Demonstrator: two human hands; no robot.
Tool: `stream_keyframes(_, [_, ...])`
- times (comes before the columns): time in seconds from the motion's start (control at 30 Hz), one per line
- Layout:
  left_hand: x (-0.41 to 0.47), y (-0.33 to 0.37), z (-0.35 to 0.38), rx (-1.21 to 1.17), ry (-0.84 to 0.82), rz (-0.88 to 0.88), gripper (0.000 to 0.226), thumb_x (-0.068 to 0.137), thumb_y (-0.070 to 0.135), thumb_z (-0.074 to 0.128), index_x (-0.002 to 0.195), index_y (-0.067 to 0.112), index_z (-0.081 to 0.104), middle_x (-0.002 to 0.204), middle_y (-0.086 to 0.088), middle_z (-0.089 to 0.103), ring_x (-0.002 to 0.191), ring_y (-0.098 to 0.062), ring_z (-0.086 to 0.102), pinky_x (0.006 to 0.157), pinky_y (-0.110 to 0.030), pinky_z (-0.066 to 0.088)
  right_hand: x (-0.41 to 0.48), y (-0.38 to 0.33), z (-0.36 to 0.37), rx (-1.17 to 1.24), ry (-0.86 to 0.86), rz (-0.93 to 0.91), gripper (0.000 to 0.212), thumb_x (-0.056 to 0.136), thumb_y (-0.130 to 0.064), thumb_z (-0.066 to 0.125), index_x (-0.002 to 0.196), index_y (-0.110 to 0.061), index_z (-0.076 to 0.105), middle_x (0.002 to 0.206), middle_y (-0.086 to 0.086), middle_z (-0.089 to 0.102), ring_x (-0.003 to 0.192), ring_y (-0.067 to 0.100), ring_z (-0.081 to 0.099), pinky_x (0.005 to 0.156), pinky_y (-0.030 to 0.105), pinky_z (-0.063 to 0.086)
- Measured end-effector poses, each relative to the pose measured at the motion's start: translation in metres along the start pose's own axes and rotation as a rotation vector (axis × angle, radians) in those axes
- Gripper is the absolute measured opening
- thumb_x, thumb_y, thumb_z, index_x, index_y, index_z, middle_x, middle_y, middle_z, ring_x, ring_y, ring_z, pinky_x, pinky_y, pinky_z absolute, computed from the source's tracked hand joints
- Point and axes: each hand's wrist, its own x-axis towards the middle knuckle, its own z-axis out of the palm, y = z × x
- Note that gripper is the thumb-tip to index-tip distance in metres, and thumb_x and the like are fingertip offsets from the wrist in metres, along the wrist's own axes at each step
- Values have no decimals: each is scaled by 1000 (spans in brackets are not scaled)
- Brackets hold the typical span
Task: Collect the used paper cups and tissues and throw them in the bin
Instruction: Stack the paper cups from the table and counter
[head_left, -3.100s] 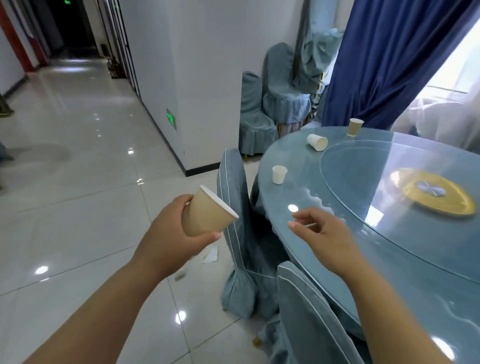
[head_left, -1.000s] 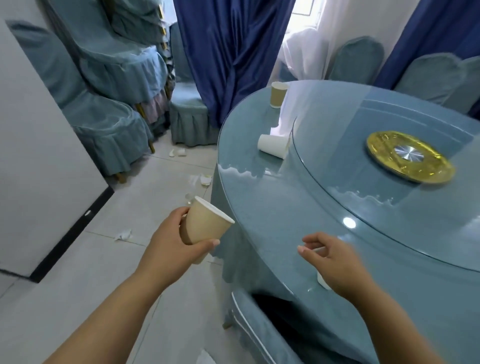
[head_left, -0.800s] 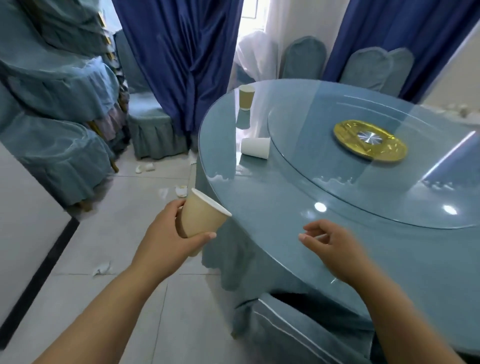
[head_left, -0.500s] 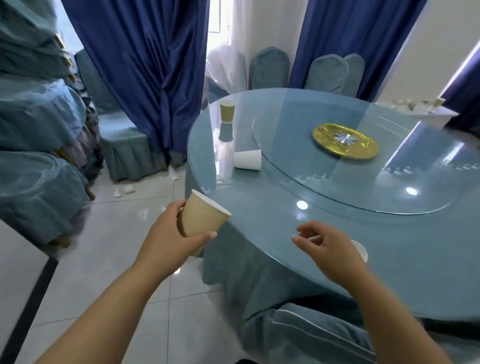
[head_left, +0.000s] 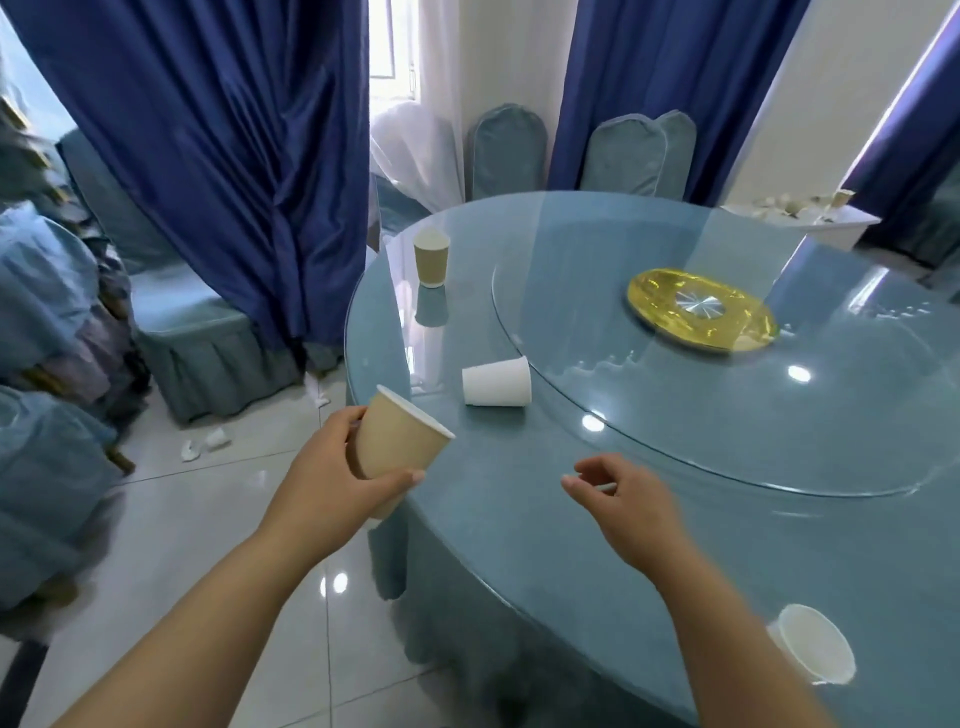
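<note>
currently, left hand (head_left: 322, 483) grips a plain tan cup (head_left: 397, 447); right hand (head_left: 628, 514) pinches a white scrap (head_left: 605, 487).

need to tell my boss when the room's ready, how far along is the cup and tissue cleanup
Done: nothing shows as binned; no bin is in view. In hand: the left hand grips a brown cup; the right hand pinches a white bit, unclear what. Left: an upright cup, a tipped cup and a near cup on the table, plus scraps on the floor.
</note>
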Motion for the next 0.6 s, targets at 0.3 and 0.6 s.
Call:
stream_keyframes(0.3, [111,1,7,-16,-38,5,77,66,40,82,129,35,39,114,11,50,99,-13,53,72,-29,48,125,-22,33,56,48,151,31,88,-34,64,113,-15,58,98,-3,59,87,14,55,73,25,39])
stream_keyframes(0.6, [179,-23,19,12,-91,-21,73,60,34,87,118,40,42,102,22,50,94,-6,53,67,-24,44,204,-11,80,105,20,357,60,89,-30,64,139,-7,40,137,11,48,120,28,51,90,33,41])
